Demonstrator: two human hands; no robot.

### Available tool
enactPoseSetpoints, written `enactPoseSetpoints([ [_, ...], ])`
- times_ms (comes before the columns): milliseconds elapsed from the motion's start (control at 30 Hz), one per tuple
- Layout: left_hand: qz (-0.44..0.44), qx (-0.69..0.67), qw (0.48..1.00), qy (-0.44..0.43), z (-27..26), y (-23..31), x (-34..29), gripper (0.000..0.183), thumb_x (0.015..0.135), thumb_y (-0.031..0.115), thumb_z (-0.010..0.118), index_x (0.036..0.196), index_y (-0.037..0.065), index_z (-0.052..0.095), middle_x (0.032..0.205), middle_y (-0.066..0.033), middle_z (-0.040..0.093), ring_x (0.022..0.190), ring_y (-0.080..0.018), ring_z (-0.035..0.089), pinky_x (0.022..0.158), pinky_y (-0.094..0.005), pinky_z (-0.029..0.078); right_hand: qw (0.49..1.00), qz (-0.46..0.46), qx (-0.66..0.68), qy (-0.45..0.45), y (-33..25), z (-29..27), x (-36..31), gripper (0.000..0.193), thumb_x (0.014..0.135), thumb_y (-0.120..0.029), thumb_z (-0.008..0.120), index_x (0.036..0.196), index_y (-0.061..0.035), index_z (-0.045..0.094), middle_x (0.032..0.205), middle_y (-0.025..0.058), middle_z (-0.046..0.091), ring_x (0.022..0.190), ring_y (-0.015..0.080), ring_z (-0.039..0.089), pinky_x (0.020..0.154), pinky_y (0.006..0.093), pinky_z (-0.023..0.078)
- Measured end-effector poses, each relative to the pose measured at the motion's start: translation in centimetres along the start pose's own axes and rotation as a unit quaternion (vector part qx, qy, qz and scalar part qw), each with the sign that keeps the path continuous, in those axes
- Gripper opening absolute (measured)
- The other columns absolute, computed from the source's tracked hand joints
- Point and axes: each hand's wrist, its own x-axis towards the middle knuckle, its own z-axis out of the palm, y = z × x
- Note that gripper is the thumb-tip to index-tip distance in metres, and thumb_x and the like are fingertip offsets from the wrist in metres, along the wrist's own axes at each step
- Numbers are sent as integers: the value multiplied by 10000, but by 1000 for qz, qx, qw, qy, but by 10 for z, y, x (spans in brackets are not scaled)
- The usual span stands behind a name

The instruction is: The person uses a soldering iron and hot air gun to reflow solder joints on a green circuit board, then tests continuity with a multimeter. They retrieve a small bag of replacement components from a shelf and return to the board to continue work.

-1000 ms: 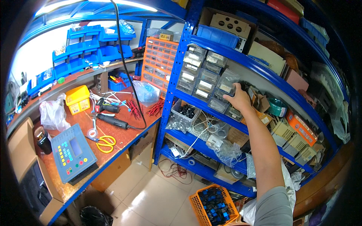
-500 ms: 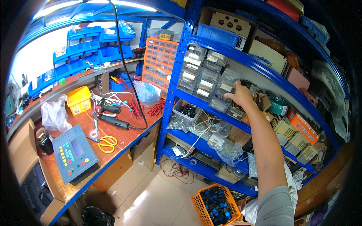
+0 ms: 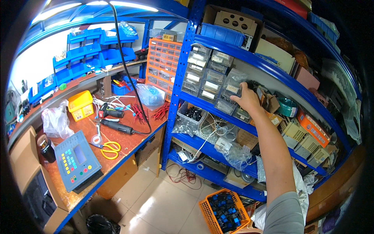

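My right hand reaches up to the blue shelf rack from the lower right. Its fingers and thumb are closed on the front edge of a clear plastic drawer box with a pale label. That box stands at the right end of a stack of similar small drawer boxes, above another clear drawer. What the gripped box contains is too unclear to tell. Dark loose parts and opened cardboard pieces lie just right of the hand. My left hand is out of view.
On the left, a workbench carries a grey control panel, yellow-handled scissors, a black corded tool and a yellow bin. An orange basket of black and blue parts stands on the floor below the shelves.
The view has shifted slightly. My right hand keeps its hold on the drawer box and has moved only a little, with its fingers slightly more closed around the front edge.
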Motion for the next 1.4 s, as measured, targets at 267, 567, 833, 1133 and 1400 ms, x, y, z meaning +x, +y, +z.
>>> enactPoseSetpoints([
  [267, -9, -19, 1000, -7, -9, 6, -5, 484, 974, 533, 528, 1141, 141, 758, 1042, -228, 743, 1002, -428, 711, 872, -527, 552, 995, 45, -76, 35, -7, -11, -17, 638, 959, -452, 691, 1431, -80, 476, 1154, 214, 714, 1054, 358, 714, 844, 459, 594],
  [567, 7, 34, 999, -1, -5, 7, -2, 486, 976, 531, 523, 1118, 131, 760, 1036, -235, 742, 1012, -425, 706, 883, -521, 548, 968, -237, -59, 59, -47, 41, -27, 420, 987, -316, 632, 1262, -5, 566, 1381, 188, 545, 918, 368, 721, 783, 481, 599],
  [833, 8, 11, 1000, -6, 0, 0, 3, 485, 973, 527, 526, 1108, 127, 764, 1030, -220, 749, 992, -415, 717, 864, -517, 557, 979, -161, -119, -35, -87, 74, -19, 650, 993, -247, 602, 1537, 43, 396, 1686, 247, 214, 948, 400, 733, 793, 488, 603],
  [1133, 39, -23, 999, 21, 6, -8, 6, 394, 962, 471, 572, 1084, 159, 778, 997, -196, 759, 949, -399, 729, 826, -500, 570, 978, -161, -126, -50, -92, 74, -21, 680, 896, -67, 562, 1539, 77, 391, 1686, 313, 153, 998, 391, 749, 811, 464, 619],
  [1400, 42, -16, 999, 16, 3, -7, 5, 394, 956, 472, 582, 1089, 154, 774, 1006, -196, 758, 961, -398, 729, 829, -503, 573, 972, -162, -158, -62, -91, 78, -13, 526, 918, -116, 620, 1413, 25, 509, 1674, 335, 143, 916, 375, 759, 757, 448, 624],
])
